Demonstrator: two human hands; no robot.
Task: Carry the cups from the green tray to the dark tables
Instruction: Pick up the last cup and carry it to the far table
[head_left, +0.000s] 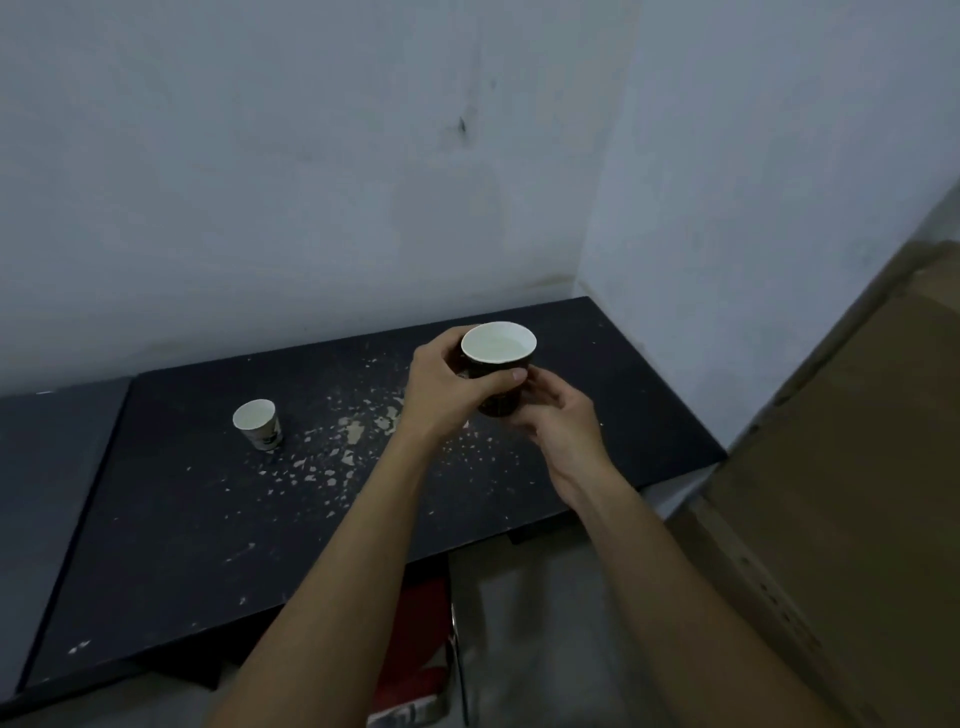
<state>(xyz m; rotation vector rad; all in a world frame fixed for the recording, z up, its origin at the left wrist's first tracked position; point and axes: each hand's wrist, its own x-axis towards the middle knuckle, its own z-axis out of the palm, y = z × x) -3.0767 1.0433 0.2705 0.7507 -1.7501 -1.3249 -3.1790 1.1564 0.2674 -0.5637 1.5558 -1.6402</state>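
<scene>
Your left hand (447, 387) is wrapped around the dark cup (497, 366), thumb across its near side just under the rim and fingers curled round the far side, so the cup is firmly in that hand's hold. Your right hand (558, 421) sits just below and to the right of it, fingers half curled and loosely spread, touching or nearly touching the cup's lower wall (you cannot tell from this angle whether it actually bears any weight). The cup is upright, its pale inside showing, and it is held over the right part of the dark table (182, 519); whether its base already touches the top cannot be told, since your hands cover it.

A second cup, the small white cup (258, 423), stands upright on the same table, well to the left of your hands and apart from them. Between the two cups the tabletop is strewn with pale flakes (358, 431). Another dark table (47, 467) butts against the left edge. A brown cardboard sheet (841, 519) leans at the right, beside the table's end, and the pale wall (311, 182) rises behind.
</scene>
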